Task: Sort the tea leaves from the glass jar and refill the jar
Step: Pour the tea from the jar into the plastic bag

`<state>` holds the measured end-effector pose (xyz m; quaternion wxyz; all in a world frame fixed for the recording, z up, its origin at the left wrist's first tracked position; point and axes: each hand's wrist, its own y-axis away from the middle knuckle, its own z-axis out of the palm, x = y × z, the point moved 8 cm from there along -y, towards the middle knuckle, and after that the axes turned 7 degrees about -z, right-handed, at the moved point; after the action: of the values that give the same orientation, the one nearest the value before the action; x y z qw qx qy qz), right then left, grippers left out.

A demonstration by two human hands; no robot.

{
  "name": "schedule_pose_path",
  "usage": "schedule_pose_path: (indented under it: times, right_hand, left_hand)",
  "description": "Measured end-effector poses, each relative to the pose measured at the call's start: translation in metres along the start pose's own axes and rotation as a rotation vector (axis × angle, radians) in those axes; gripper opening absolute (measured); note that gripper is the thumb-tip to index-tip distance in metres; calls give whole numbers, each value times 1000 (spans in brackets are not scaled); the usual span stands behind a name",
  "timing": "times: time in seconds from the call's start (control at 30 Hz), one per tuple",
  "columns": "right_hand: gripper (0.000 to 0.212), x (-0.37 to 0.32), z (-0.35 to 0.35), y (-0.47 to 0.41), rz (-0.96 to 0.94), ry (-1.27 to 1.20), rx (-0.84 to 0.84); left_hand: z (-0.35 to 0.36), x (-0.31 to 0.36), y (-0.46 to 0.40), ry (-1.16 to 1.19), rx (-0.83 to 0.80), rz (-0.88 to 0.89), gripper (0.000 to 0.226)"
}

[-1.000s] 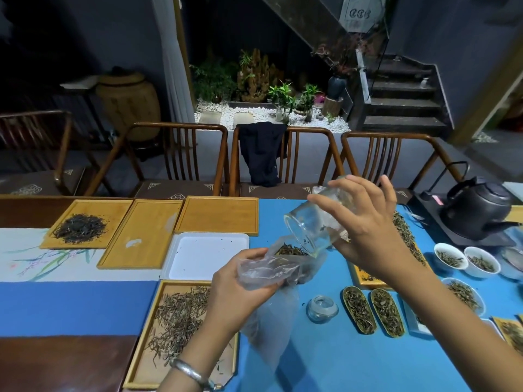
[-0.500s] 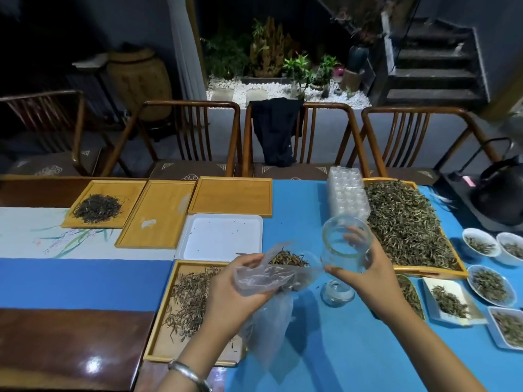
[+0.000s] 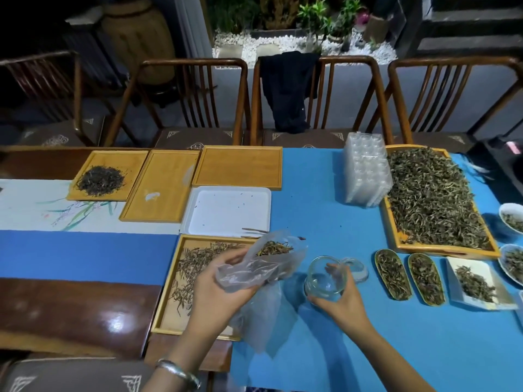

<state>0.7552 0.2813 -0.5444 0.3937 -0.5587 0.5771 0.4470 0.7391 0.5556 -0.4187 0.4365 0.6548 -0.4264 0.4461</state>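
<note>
the right hand (image 3: pixel 339 295) wraps around the glass jar (image 3: pixel 325 278) from the near side, fingers curled on its wall, holding it upright low over the blue cloth (image 3: pixel 311 193), probably so the open mouth faces up and is ready to take leaves. the jar looks empty, though glare on the glass makes that hard to confirm, and i cannot tell whether its base touches the cloth. just beyond it lies a clear round piece, likely the jar's lid (image 3: pixel 355 268), partly hidden by the jar. the left hand (image 3: pixel 223 281) grips a crumpled clear plastic bag (image 3: pixel 254 267), pinching it below the opening so the mouth stays gathered; a small clump of tea leaves (image 3: pixel 276 247) shows at the top of the bag, just left of the jar. the bag's lower part hangs loose over the edge of the wooden tray (image 3: pixel 167 321), which carries a spread of long pale leaves, and the bag and hand cover part of that tray. how much tea the bag holds is unclear through the folds. at the right, small white dishes are cut off by the frame.
</note>
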Motion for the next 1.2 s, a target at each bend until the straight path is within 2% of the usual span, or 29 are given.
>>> schedule_pose_path:
  times: [0.27,0.47,0.63,0.73,0.8,0.87,0.93,1.07,1.2]
  right_hand:
    - [77,18,10,-2,-6,59,-43]
    - [77,28,5,4,64,95,-71]
    - [107,19,-7,21,176,120,-84]
    - [117,0,-39,44,235,233,-48]
    - [105,-28,-59,53,198,241,11]
    - [75,-71,-60,53,96,138,46]
    - [57,-116,-45,43,-2,66,7]
    - [48,-185,-12,19,-141,36,-131]
    - [38,-230,-5,10,-277,75,-111]
  left_hand:
    - [6,-2,-6,-37,28,-29,56]
    - [14,1,-9,-36,7,-35,55]
    - [17,10,-9,-39,-10,-24,53]
    - [19,17,-8,-35,-9,-13,53]
    - [18,21,-8,-16,8,-12,53]
    - [19,27,-7,5,22,-13,52]
    - [21,35,-6,30,26,3,51]
    - [29,60,0,77,-3,54,50]
    - [29,86,10,151,-36,138,52]
